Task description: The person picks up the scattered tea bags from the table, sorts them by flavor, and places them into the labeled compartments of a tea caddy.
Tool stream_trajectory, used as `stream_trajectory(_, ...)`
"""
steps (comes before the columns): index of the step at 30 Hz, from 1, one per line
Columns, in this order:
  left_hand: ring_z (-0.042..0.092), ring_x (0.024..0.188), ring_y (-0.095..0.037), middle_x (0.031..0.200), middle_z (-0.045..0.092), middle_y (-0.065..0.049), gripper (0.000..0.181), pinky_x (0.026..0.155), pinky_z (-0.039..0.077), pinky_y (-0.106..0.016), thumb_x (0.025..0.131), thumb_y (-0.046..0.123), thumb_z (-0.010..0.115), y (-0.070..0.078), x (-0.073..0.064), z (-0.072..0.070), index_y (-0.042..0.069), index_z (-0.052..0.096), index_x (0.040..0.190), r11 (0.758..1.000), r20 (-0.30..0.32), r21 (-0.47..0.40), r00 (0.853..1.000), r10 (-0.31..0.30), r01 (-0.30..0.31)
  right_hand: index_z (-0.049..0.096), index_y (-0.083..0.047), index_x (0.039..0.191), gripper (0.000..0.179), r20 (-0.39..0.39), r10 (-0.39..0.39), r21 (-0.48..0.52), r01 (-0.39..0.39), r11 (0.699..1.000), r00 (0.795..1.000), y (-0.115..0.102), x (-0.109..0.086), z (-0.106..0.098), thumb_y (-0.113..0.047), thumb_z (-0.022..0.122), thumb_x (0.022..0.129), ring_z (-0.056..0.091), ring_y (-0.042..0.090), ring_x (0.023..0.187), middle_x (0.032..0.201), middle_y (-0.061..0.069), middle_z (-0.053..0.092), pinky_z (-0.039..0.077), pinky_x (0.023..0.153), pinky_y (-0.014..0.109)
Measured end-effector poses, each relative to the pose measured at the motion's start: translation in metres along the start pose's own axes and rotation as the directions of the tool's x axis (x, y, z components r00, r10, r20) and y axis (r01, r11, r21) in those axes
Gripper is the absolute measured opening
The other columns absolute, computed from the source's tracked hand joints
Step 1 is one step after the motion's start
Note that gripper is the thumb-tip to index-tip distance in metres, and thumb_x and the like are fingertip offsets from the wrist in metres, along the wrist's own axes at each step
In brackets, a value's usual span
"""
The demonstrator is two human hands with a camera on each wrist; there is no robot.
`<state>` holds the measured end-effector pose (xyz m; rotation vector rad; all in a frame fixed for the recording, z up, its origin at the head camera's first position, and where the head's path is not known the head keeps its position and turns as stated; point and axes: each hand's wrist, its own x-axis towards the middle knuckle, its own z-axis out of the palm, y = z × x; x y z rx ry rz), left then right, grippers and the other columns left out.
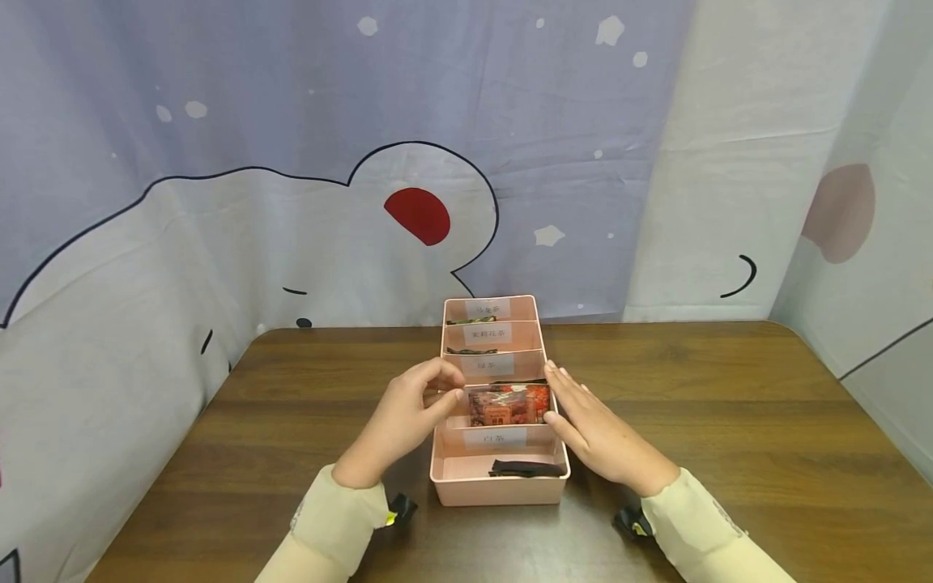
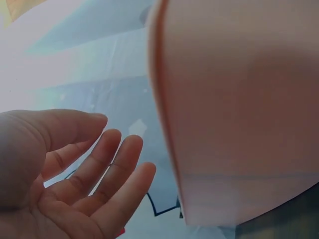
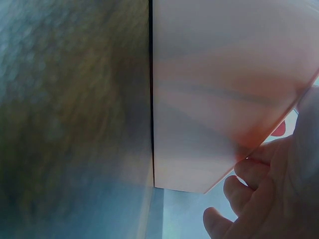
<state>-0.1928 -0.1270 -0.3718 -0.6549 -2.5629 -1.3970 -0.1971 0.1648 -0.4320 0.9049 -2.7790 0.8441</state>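
A long pink divided box stands on the table, its compartments marked with white labels in Chinese characters. A red printed tea packet leans in the second compartment from the front. My left hand hovers at the box's left rim beside that packet, fingers loosely bent and nothing held; the left wrist view shows the fingers apart from the box wall. Along the right rim lies my right hand, its fingers extended and touching the edge; part of its fingertips is hidden in the right wrist view.
A dark packet lies in the front compartment. Thin packet edges show in compartments farther back. The brown wooden table extends to both sides, with a patterned curtain behind it.
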Motion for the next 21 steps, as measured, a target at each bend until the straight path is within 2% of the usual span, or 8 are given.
stream_trajectory(6,0.067,0.096,-0.016,0.102,0.067,-0.002,0.008,0.082,0.060,-0.032,0.094,0.004,0.070,-0.001,0.000,-0.008,0.009,0.068,0.100,0.998,-0.018,0.058,1.000,0.001,0.000,0.018,0.002,0.160,0.065,-0.006,-0.002,-0.001,0.002,1.000,1.000,0.000,-0.001,0.000,-0.030,0.044,0.110,0.017,0.038,0.153,0.167,0.017,0.018,0.020,0.120,0.061)
stream_trajectory(13,0.067,0.098,-0.020,0.102,0.068,-0.004,0.007,0.084,0.060,-0.044,0.095,0.007,0.070,-0.010,0.002,-0.021,0.009,0.069,0.102,0.994,-0.096,0.111,0.995,-0.008,0.019,0.018,0.000,0.161,0.065,-0.009,-0.003,-0.004,0.003,1.000,1.000,0.001,0.000,0.002,-0.032,0.044,0.110,0.016,0.035,0.154,0.167,0.016,0.019,0.020,0.120,0.061)
stream_trajectory(17,0.067,0.101,-0.024,0.104,0.069,-0.007,0.007,0.086,0.060,-0.046,0.096,0.008,0.069,-0.020,0.004,-0.026,0.008,0.069,0.103,0.991,-0.128,0.121,0.991,-0.036,0.051,0.021,-0.003,0.161,0.065,-0.014,0.004,-0.006,-0.004,1.000,1.000,0.002,0.001,0.001,-0.034,0.046,0.109,0.017,0.035,0.153,0.167,0.013,0.022,0.020,0.121,0.060)
stream_trajectory(21,0.067,0.103,-0.026,0.106,0.069,-0.009,0.008,0.088,0.059,-0.046,0.096,0.007,0.068,-0.037,0.007,-0.026,0.006,0.069,0.104,0.988,-0.144,0.123,0.987,-0.075,0.093,0.025,-0.004,0.161,0.064,-0.031,0.023,-0.026,-0.024,0.999,0.999,0.005,0.001,-0.002,-0.036,0.046,0.109,0.020,0.036,0.153,0.166,0.011,0.026,0.021,0.120,0.060)
